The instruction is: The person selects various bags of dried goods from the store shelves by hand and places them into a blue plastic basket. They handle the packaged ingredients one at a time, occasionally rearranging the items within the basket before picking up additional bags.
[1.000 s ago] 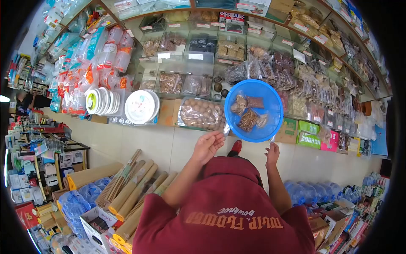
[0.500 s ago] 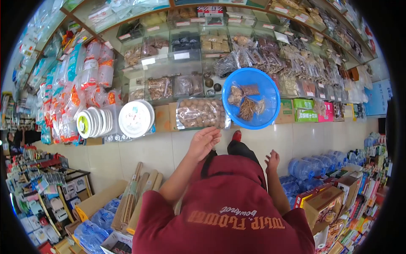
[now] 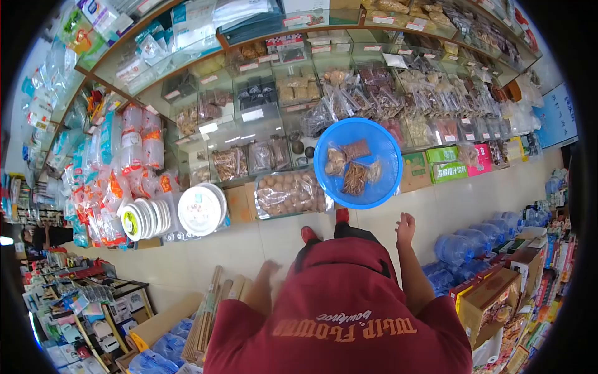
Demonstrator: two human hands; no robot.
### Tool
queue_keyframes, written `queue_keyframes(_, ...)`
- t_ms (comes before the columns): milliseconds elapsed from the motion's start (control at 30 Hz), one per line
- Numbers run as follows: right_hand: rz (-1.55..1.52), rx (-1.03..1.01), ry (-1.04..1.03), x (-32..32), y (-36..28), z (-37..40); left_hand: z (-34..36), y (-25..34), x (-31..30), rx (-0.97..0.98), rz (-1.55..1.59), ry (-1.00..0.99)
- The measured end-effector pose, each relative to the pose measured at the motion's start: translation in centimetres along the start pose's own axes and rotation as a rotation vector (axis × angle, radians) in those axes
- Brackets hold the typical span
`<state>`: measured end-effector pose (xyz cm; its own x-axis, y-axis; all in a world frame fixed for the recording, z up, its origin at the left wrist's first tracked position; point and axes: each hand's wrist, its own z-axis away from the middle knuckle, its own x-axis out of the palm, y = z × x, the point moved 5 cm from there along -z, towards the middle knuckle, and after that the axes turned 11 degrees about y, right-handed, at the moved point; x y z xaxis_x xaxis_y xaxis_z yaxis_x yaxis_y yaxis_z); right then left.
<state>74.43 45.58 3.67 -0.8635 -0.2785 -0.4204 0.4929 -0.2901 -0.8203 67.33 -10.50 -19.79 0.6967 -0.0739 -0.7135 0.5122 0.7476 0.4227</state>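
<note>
My left hand (image 3: 268, 272) hangs low by my left side, smeared by motion, so its fingers cannot be made out. Off to the right, my right hand (image 3: 405, 229) is held out over the floor, fingers apart and nothing in it. In front of me a blue plastic basket (image 3: 394, 143) rests at the shelf's front edge. Inside it lie a packet of reddish-brown dried goods (image 3: 357, 149), a packet of pale pieces (image 3: 336, 161) and a bundle of brown stick-like pieces (image 3: 355, 179). Left of the basket is a large clear bag of round brown items (image 3: 289, 194).
Glass bins of packaged dried goods (image 3: 271, 153) fill the shelf ahead. White round lids (image 3: 202, 210) and plastic-wrapped cups (image 3: 132, 146) stand at left. Rolled mats (image 3: 208, 318) lie behind on the left; water jugs (image 3: 453, 248) and cardboard boxes (image 3: 489, 306) are at right.
My left hand has dropped from near the bag of round items back to my side. The view has shifted, and both my shoes now show. The basket's contents look the same.
</note>
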Motion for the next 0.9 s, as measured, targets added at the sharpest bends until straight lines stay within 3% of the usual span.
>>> queue_keyframes(33, -0.011, 0.004, -0.002, 0.9, -0.6, -0.9, 3.1, -5.0, 6.6, -0.199, 0.046, -0.86)
queue_keyframes(67, 0.035, -0.185, 0.009, 1.7, -1.7, -2.1, 7.1, -2.3, 6.8, -0.206, 0.037, -0.857)
queue_keyframes(100, 0.085, -0.373, 0.021, 2.5, -2.7, -2.9, 9.0, -1.1, 3.5, -0.741, 0.469, -0.54)
queue_keyframes(133, 0.08, -0.367, 0.016, 3.0, -3.2, -3.5, 10.4, -1.3, -1.6, -1.242, 0.886, -0.144)
queue_keyframes(267, 0.12, -0.382, -0.058, 6.0, -5.0, -5.5, 11.2, 0.1, -3.9, -1.276, 1.037, 0.058)
queue_keyframes(367, 0.169, -0.442, -0.062, 7.6, -5.9, -6.7, 7.4, 2.4, -6.0, -1.153, 1.167, 0.233)
queue_keyframes(433, 0.181, -0.765, -0.026, 8.6, -7.4, -7.2, 2.7, 3.7, -7.9, -0.66, 1.269, 0.568)
queue_keyframes(500, 0.23, -0.811, -0.023, 9.2, -8.4, -7.3, -0.2, 8.9, -14.1, -0.661, 0.667, 0.626)
queue_keyframes(533, 0.29, -0.855, -0.013, 9.5, -9.1, -7.2, -1.4, 10.7, -16.1, -0.668, 0.665, 0.635)
queue_keyframes(600, 0.266, -0.8, -0.052, 10.7, -8.8, -8.2, -3.5, 14.6, -20.1, -0.404, 0.665, 0.755)
queue_keyframes(733, 0.387, -0.667, -0.084, 12.2, -8.0, -9.9, -4.8, 18.2, -23.8, -0.384, 0.568, 0.834)
queue_keyframes(900, 0.507, -0.716, -0.1, 12.1, -7.0, -11.3, -1.8, 14.6, -17.4, -0.727, 0.631, 0.665)
